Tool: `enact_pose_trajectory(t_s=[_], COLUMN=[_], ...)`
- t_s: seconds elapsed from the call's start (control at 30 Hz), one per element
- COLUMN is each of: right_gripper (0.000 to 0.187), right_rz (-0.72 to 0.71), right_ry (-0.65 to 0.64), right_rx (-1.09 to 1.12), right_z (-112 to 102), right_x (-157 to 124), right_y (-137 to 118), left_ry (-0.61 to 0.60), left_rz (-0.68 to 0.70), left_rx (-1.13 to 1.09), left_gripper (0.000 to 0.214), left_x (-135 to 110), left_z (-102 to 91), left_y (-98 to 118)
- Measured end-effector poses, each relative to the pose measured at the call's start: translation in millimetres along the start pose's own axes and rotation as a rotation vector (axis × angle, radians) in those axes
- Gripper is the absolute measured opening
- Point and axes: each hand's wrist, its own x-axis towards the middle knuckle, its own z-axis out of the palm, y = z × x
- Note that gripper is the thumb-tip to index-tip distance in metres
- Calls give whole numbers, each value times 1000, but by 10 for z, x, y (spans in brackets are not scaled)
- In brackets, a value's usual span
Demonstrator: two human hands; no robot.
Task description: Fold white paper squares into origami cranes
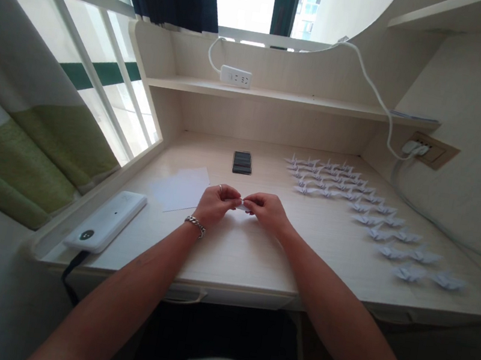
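Between my two hands, over the middle of the desk [255, 261], is a small folded piece of white paper [243, 206], mostly hidden by the fingers. My left hand [218, 204] pinches its left side; a ring and a chain bracelet [195, 226] show on that hand and wrist. From the right, my right hand [266, 208] pinches the other side. White paper sheets [182, 186] lie flat just left of my left hand. Beyond the hands rests a small dark rectangular object [242, 162]. Rows of white folded paper cranes [331, 182] stand to the right.
A white power bank-like device [108, 221] with a dark cable lies at the desk's left edge. A white power strip [235, 76] sits on the shelf [281, 97]. White cables run to a wall socket [432, 151] at right. Curtains [27, 110] hang on the left.
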Motion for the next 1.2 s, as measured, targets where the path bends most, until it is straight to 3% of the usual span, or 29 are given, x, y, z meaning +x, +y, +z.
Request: enact_pose_trajectory(t_s=[0.27,0.6,1.0,1.2], right_gripper=[13,14,14,13], right_rz=[67,-59,-53,-41], right_ry=[14,103,44,12], right_rx=[133,-194,-217,-214], right_z=[30,7,0,-2], right_x=[27,-13,-32,-25], right_y=[-31,-51,-126,-142], left_ry=[29,47,-9,20], left_rz=[40,15,36,99], left_rx=[-68,-48,10,74], left_gripper=[24,27,25,18], left_x=[12,8,-12,2], left_z=[45,14,9,13], left_y=[-23,-2,16,-20])
